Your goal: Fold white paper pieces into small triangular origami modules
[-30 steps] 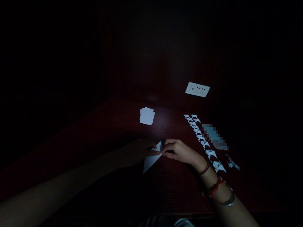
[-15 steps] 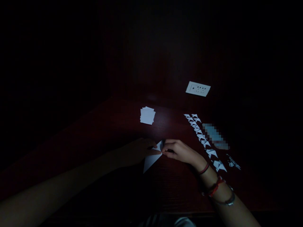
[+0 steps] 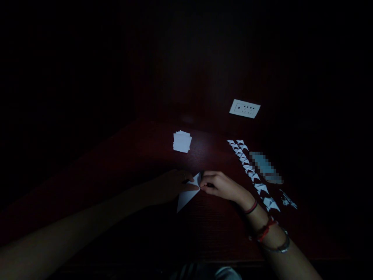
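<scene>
A sheet of white paper [image 3: 186, 199], folded to a pointed triangle shape, lies on the dark red table between my hands. My left hand [image 3: 175, 186] is in shadow and comes over it from the left, thumb and forefinger holding the paper; a ring shows on one finger. At the paper's right corner, my right hand [image 3: 219, 184] has its fingertips pinched together on the edge. How the fold runs under the fingers is partly hidden.
A stack of white square sheets [image 3: 182, 141] lies farther back. Rows of small folded paper pieces [image 3: 253, 175] run along the right, beside a blurred bluish oval object [image 3: 265, 167] and white scraps [image 3: 288, 199]. A socket plate [image 3: 244, 108] is on the back wall.
Almost nothing differs. Both hands stay at the same spot on the paper, and the whole view has shifted very slightly.
</scene>
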Available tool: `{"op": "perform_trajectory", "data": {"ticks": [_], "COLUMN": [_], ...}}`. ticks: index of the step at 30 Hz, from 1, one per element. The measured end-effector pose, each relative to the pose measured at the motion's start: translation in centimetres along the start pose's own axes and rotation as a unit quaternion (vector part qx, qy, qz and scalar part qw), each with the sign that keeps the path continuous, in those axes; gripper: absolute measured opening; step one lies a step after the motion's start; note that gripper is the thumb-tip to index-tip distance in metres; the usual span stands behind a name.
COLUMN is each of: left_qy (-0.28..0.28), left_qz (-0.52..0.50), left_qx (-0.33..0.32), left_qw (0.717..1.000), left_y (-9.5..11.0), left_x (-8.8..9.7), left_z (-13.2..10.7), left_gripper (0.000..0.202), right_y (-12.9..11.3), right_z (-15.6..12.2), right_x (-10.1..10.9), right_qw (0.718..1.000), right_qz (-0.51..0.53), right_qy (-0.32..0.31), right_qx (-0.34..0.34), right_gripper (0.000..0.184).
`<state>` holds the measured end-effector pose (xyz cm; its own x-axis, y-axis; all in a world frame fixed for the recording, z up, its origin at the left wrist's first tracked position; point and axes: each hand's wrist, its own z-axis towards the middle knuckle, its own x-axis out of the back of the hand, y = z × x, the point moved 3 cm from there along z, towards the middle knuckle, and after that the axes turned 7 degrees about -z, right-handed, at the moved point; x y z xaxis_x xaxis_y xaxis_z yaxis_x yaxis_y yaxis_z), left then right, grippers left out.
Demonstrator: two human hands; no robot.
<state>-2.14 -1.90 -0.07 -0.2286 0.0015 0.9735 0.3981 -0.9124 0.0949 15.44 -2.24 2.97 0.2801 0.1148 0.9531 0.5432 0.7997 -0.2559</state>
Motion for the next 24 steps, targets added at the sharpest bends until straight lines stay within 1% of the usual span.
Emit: {"op": "perform_trajectory", "data": {"ticks": [6, 11, 14, 17, 22, 24], "left_qy": [0.013, 0.025, 0.042, 0.051, 0.100, 0.097], "left_qz": [0.003, -0.010, -0.020, -0.024, -0.046, -0.051], "left_qx": [0.009, 0.005, -0.006, -0.012, 0.028, 0.033], "left_qw": [1.000, 1.000, 0.999, 0.998, 0.993, 0.993], "left_y": [-0.2, -0.1, -0.1, -0.1, -0.7, -0.8], "left_x": [-0.4, -0.2, -0.1, 0.0, 0.3, 0.3], "left_z": [-0.1, -0.2, -0.3, -0.2, 0.0, -0.1], "left_gripper": [0.049, 0.048, 0.044, 0.040, 0.031, 0.028], "right_y": [0.4, 1.0, 1.3, 1.6, 2.1, 2.0], "right_z": [0.1, 0.1, 0.0, 0.1, 0.1, 0.2], "right_x": [-0.5, -0.6, -0.3, -0.4, -0.9, -1.0], "right_qw": [1.000, 0.999, 0.998, 0.997, 0.992, 0.990], "right_qz": [0.018, 0.043, 0.051, 0.053, 0.066, 0.073], "right_qy": [0.000, 0.015, 0.035, 0.039, 0.051, 0.059], "right_qx": [-0.007, -0.014, -0.028, -0.047, -0.093, -0.108], "right_gripper": [0.007, 0.006, 0.012, 0.020, 0.026, 0.025]}}
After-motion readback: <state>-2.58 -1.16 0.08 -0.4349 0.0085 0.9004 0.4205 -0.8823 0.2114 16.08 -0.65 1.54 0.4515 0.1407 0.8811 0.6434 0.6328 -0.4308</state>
